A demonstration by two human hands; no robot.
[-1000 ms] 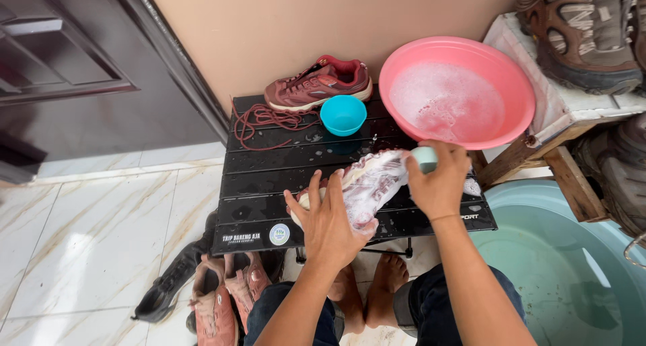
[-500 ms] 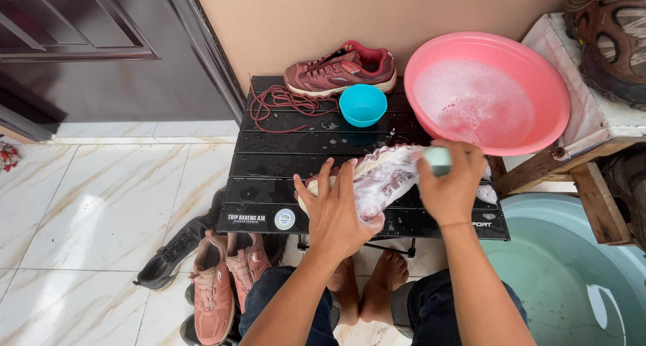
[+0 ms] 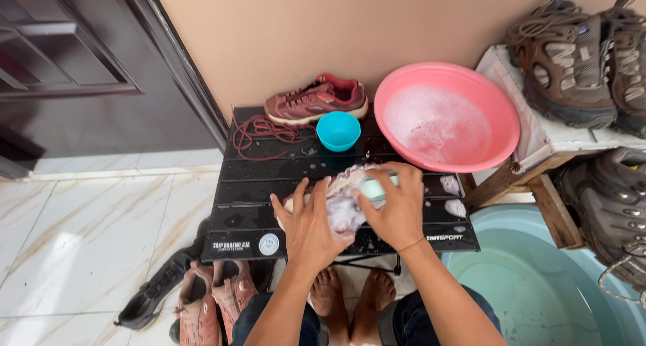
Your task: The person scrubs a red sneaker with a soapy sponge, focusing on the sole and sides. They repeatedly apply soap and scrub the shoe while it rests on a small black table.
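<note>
A soapy shoe (image 3: 344, 199) lies on its side on the small black folding table (image 3: 256, 184). My left hand (image 3: 306, 228) presses flat against its near side, fingers spread, steadying it. My right hand (image 3: 397, 208) is closed on a pale green brush (image 3: 374, 186) laid against the top of the shoe. Foam covers much of the shoe, and my hands hide its lower part.
A maroon shoe (image 3: 316, 100), loose red laces (image 3: 259, 132) and a small blue bowl (image 3: 338, 130) sit at the table's back. A pink basin (image 3: 498, 110) of suds is at right, a teal tub (image 3: 538, 285) below it. Brown boots (image 3: 572, 63) fill the wooden rack. Shoes (image 3: 202, 299) lie on the floor.
My right hand has slid the brush across the shoe toward my left hand, and the two hands are closer together. The view has shifted a little.
</note>
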